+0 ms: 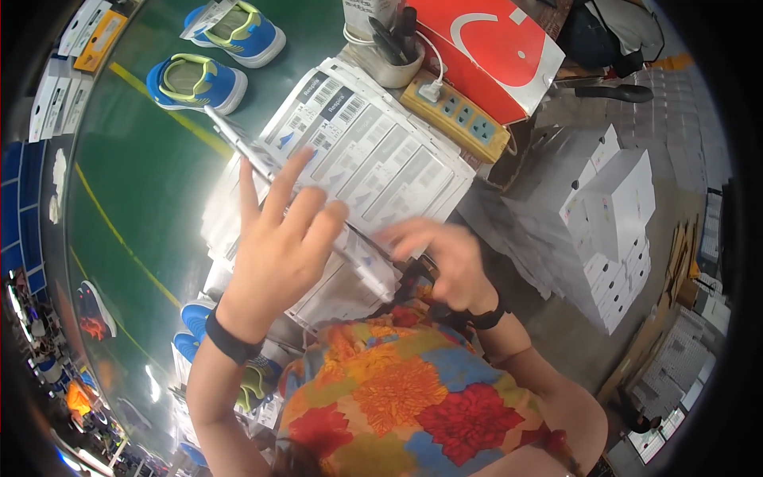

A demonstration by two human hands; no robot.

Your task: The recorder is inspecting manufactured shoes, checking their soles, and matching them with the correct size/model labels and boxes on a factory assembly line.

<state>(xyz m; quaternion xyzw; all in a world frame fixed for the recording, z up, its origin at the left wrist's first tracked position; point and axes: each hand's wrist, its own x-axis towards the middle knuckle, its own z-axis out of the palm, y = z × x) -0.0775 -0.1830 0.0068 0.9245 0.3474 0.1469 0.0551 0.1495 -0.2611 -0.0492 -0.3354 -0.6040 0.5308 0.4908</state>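
A white printed sheet (365,269) stands tilted on edge above a stack of label sheets (381,155). My left hand (282,238) is over its left part, index and middle fingers stretched out and the others bent over the sheet's edge. The thumb is hidden. My right hand (449,258) is by the sheet's right end, its fingers curved and smeared by motion, so I cannot see whether they grip it. More printed sheets (334,290) lie beneath, toward my body. Beyond the stack, on the left, two blue shoes (199,83) with lime lining rest on the green table.
A yellow power strip (455,119) with a white plug lies along the stack's right side, beside a red-and-white box (493,52). A pot of pens (389,63) stands behind. White boxes (596,230) are piled at the right. More blue shoes (195,318) sit by my left forearm.
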